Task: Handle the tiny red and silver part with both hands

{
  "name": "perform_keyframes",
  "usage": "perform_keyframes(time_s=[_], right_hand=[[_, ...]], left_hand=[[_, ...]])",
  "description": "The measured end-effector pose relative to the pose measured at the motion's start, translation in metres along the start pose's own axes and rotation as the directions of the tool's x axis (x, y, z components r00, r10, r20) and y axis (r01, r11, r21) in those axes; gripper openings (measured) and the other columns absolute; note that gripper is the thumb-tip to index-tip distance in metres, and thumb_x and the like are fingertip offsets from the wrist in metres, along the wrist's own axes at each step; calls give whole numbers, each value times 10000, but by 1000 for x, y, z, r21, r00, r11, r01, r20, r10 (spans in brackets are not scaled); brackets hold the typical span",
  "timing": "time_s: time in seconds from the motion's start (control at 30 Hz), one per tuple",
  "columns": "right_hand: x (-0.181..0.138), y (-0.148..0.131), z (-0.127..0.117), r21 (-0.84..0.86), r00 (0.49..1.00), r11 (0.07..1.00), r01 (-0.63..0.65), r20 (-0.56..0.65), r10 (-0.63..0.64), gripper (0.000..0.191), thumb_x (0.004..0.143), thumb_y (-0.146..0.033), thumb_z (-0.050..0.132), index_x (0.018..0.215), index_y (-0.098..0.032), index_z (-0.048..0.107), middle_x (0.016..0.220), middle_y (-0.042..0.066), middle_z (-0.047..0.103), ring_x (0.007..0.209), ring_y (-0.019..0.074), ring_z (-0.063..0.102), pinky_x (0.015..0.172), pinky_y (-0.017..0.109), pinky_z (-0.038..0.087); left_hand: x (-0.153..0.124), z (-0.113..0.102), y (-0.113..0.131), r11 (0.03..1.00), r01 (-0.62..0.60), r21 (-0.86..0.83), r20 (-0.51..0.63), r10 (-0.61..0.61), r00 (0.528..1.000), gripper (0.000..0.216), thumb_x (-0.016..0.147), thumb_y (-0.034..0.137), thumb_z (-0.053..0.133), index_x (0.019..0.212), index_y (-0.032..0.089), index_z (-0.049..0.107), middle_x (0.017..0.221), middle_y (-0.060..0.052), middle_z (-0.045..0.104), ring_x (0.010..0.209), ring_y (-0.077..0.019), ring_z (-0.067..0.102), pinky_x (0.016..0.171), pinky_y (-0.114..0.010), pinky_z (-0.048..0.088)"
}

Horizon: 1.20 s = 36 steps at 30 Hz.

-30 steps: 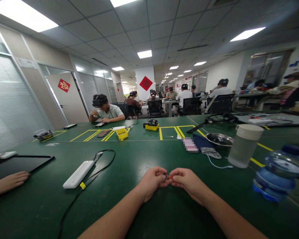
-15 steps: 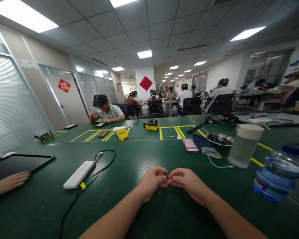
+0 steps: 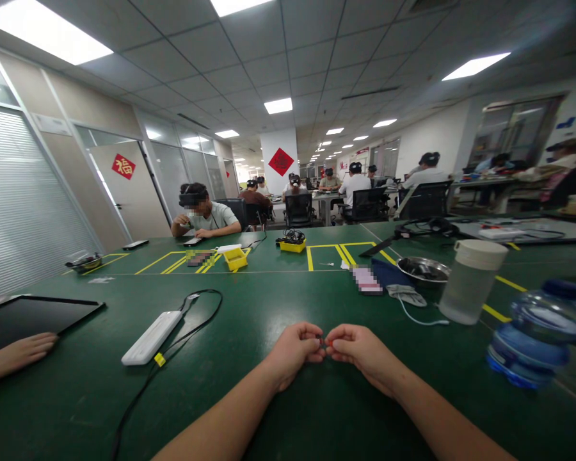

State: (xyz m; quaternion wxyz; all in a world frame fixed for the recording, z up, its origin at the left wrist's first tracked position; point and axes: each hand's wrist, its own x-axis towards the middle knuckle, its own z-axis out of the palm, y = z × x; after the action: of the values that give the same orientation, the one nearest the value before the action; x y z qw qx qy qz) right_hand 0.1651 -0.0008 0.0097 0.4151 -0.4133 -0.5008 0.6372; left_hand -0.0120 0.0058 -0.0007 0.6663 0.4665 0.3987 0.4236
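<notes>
Over the green table (image 3: 240, 384), near its front middle, my left hand (image 3: 295, 352) and my right hand (image 3: 362, 355) meet fingertip to fingertip. Both are closed in a pinch. Between the fingers a small bit of red and something dark show; most of it is covered by the fingertips, and I cannot make out its kind. The thumb and index finger of each hand press together around it. Left of my hands lies a white power bank (image 3: 152, 338) with a black cable (image 3: 187, 336) and a yellow tag on it.
On the right stand a blue water bottle (image 3: 532, 339) and a frosted tumbler (image 3: 473, 282), beside a metal bowl (image 3: 423, 270). Another person's hand (image 3: 24, 355) rests by a black tray (image 3: 43, 317) at left. Yellow boxes (image 3: 235, 259) sit farther back, where a person (image 3: 204, 211) works.
My hands stay almost in place, still pinched together, with at most a slight shift of the fingers. The view has hardly moved.
</notes>
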Motion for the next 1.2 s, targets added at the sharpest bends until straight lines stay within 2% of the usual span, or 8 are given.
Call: perform_keyframes(time_s=[0.37,0.7,1.2], right_hand=[[0,-1,1,-10,1000,1000,2,-2,-2,167,668,-231,710,787,-138,640,791,42,664,748,159,651,715,295,514],[0,0,0,-16,1000,1000,2,12,-2,158,683,-230,693,801,-137,643,797,41,662,743,150,641,710,282,508],[2,3,-2,-29,999,999,22,29,-21,160,695,-216,681,826,-131,643,841,56,675,750,147,642,711,278,505]], left_hand=[[0,0,0,999,2,34,-14,-1,1000,304,671,138,674,960,121,580,790,-48,623,634,-116,625,622,-238,502],[0,1,1,996,-41,81,-5,41,999,275,660,147,668,921,128,583,698,-14,598,583,-101,592,550,-205,460],[-4,2,4,999,-30,18,30,30,999,307,687,131,625,987,117,559,875,-82,656,643,-110,623,573,-201,475]])
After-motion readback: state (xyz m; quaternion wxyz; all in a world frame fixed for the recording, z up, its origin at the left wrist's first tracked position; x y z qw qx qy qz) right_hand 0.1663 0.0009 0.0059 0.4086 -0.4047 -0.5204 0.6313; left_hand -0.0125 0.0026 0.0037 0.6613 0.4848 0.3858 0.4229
